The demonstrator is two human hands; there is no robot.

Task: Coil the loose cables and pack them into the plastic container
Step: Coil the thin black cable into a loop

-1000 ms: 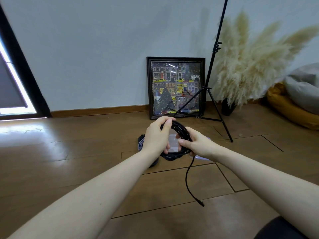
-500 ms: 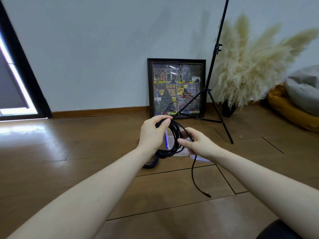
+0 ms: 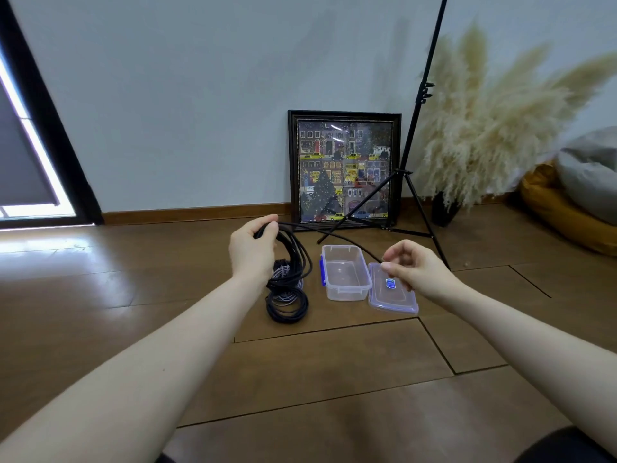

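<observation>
A wooden floor is seen below a pale wall, with a framed picture leaned against it. A black cable is gripped at the top of its hanging loops by the left hand; one strand is led across to the right hand and pinched there. The open container and lid are seen on the floor between the hands, coiled cables beside them.

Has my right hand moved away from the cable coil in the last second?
Yes. The right hand has pulled off to the right and now hovers over the container lid, pinching the cable's tail, while the left hand holds the coil.
</observation>
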